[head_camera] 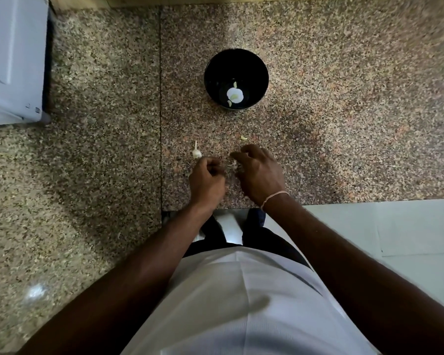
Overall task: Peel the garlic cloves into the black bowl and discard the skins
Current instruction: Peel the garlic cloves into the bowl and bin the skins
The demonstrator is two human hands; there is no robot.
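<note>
Granite counter (344,98): black bowl (259,65), garlic (scattered) (196,152).

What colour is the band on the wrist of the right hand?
Pale pink: the thin band circles the wrist just behind the right hand, seen in the head view.

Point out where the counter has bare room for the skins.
Bare granite lies right of the black bowl, and left of the seam toward the white appliance. Crowded: around both hands, by the garlic stem and loose clove.
</note>
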